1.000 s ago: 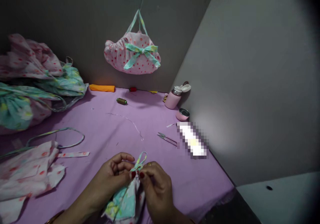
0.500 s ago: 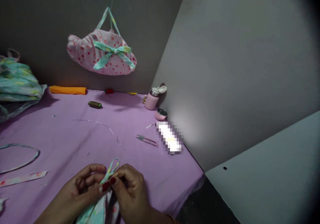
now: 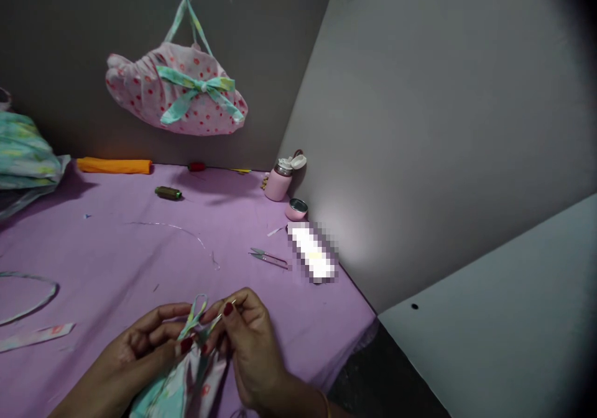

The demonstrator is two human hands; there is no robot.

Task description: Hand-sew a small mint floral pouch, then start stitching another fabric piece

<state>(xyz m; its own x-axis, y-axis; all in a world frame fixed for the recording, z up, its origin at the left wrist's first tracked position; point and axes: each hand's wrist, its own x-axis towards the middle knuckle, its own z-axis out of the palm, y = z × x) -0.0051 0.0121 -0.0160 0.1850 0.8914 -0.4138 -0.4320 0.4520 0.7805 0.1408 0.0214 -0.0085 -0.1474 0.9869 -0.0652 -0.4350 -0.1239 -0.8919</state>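
My left hand (image 3: pixel 140 346) pinches a small teal and pink fabric piece (image 3: pixel 184 384) at its gathered top, where a thin teal loop (image 3: pixel 196 312) sticks up. My right hand (image 3: pixel 252 343) is closed beside it, thumb and forefinger pinching what looks like a thin needle at the loop. Both hands meet over the near edge of the purple cloth-covered table (image 3: pixel 140 250).
A pink spotted bag with a teal bow (image 3: pixel 177 91) hangs on the back wall. Thread snips (image 3: pixel 268 257), a pink bottle (image 3: pixel 280 181), a small tin (image 3: pixel 297 209), a thread spool (image 3: pixel 168 193), an orange roll (image 3: pixel 114 165) and fabric strips (image 3: pixel 28 337) lie on the table. Grey walls close the right.
The view has swung right, so the fabric pile at the left has slid out of sight. My right hand's fingers have lifted slightly at the loop; both hands stay on the fabric piece.
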